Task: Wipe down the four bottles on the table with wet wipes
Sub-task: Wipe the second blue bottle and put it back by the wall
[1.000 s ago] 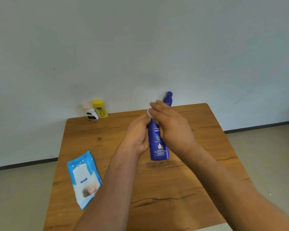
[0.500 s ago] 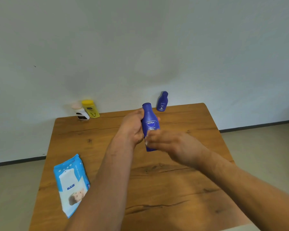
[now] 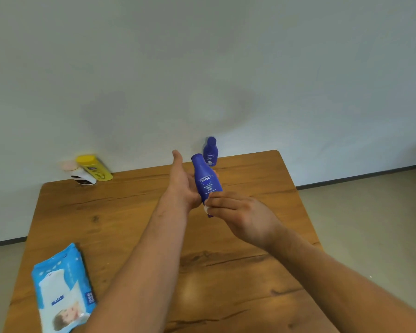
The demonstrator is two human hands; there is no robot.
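1. The table [image 3: 130,212] is wooden. Its 12 o'clock edge runs along a pale wall [image 3: 202,68].
2. The large blue bottle [image 3: 205,181] is held in the air above the middle of the table and is clear of the surface. It is close to upright, its cap leans slightly toward 11 o'clock, and its label faces the camera.
3. The left hand [image 3: 183,186] is at the bottle's 9 o'clock side and grips its middle. The fingers pass behind the bottle and one fingertip shows at its 3 o'clock side. The thumb points straight up and is off the bottle.
4. The right hand [image 3: 240,212] is at the bottle's 5 o'clock side with its fingers curled. They pinch a white wipe [image 3: 205,209] against the lower part of the bottle. Only a small piece of the wipe shows at the fingertips, and the base of the bottle is mostly hidden.
5. The small blue bottle [image 3: 210,152] stands upright at the table's 12 o'clock edge, just past the cap of the held bottle and apart from it.
6. The yellow bottle [image 3: 94,168] and the white bottle [image 3: 81,175], which has a pale pink cap, stand side by side at the table's 11 o'clock corner. The white one is at the yellow one's 9 o'clock. Whether they touch cannot be told.
7. The pack of wipes [image 3: 63,289] is blue and white. It lies flat at the table's 7 o'clock corner, well apart from all the bottles.
8. A beige floor [image 3: 370,224] shows on both sides of the table.
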